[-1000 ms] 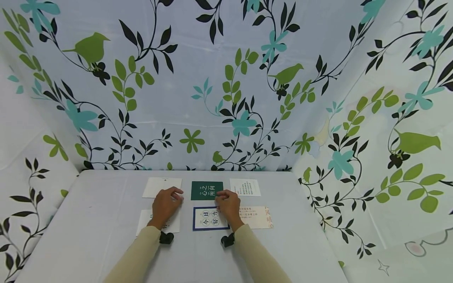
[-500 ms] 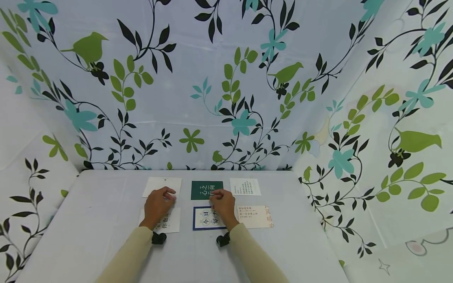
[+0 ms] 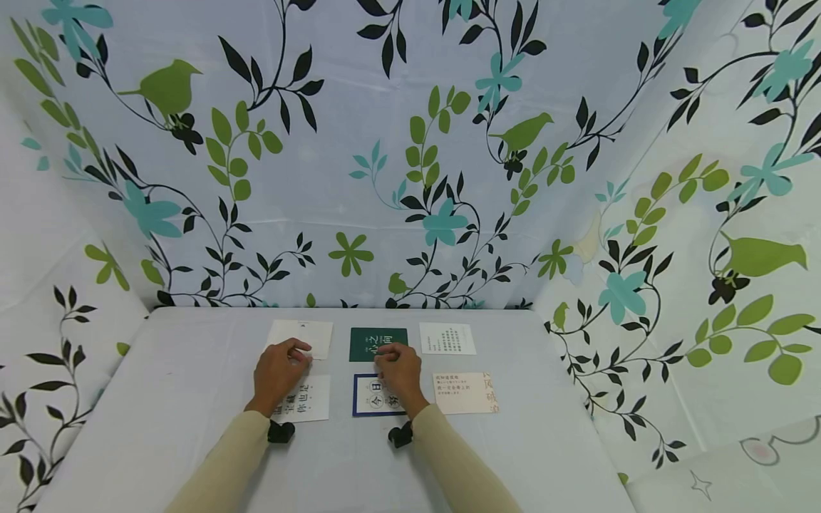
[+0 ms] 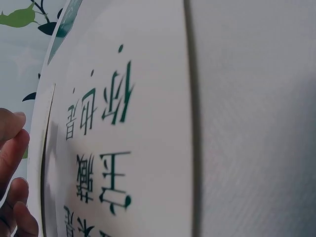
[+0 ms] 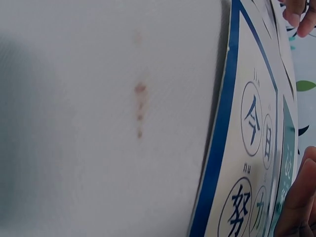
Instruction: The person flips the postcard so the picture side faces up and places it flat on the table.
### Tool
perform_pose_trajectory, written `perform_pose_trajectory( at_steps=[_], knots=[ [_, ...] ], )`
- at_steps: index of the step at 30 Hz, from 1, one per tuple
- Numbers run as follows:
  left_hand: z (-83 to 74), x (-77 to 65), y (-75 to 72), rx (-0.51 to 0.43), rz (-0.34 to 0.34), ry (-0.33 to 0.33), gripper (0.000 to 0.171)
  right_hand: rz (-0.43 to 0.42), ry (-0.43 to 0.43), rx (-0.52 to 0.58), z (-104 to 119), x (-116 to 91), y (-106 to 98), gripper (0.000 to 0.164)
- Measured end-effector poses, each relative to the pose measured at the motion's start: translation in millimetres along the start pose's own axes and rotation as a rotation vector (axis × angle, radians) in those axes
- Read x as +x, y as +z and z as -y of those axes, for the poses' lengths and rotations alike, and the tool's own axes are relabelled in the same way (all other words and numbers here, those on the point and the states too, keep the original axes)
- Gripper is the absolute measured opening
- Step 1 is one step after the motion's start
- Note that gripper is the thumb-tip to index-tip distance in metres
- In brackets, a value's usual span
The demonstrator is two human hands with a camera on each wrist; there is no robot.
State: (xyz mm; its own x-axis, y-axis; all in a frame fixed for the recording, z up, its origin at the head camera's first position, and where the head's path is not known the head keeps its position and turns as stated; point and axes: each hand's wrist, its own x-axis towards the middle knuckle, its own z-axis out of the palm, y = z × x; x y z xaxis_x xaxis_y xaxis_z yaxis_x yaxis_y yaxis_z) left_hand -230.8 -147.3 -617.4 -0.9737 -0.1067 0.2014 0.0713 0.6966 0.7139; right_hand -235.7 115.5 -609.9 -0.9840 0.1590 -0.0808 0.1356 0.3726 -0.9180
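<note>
My left hand (image 3: 279,374) hovers at the left over a white card with green lettering (image 3: 308,397), fingers loosely bent and holding nothing. That lettering fills much of the left wrist view, with the hand's fingertips (image 4: 15,153) at the left edge. Behind it lies a plain white card (image 3: 317,335). My right hand (image 3: 400,372) covers part of a blue-bordered card (image 3: 368,402); its fingertips reach the near edge of a green card (image 3: 368,342). Whether they touch it I cannot tell. The right wrist view shows the blue border (image 5: 217,143) close up.
To the right lie a small white printed card (image 3: 447,339) and a cream card with orange print (image 3: 466,393). All the cards rest flat in two rows on a white-covered table (image 3: 545,442). Behind it hangs a leaf-and-bird patterned cloth (image 3: 359,185).
My left hand has shifted left, uncovering more of the green-lettered card. My right hand has drifted a little left, baring the cream card's left end. The cards look unmoved.
</note>
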Motion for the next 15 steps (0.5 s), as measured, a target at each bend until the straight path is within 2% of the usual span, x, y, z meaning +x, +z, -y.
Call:
perform_pose_trajectory(
  at_steps=[3,15],
  knots=[
    [1.5,1.2,-2.5,-0.004,-0.010,0.011,0.017,0.007,-0.014,0.006,3,-2,2,0.016],
    [8.0,3.4,-16.8,0.017,0.002,-0.024,0.019,0.033,-0.018,0.000,13,-6,8,0.020]
  ],
)
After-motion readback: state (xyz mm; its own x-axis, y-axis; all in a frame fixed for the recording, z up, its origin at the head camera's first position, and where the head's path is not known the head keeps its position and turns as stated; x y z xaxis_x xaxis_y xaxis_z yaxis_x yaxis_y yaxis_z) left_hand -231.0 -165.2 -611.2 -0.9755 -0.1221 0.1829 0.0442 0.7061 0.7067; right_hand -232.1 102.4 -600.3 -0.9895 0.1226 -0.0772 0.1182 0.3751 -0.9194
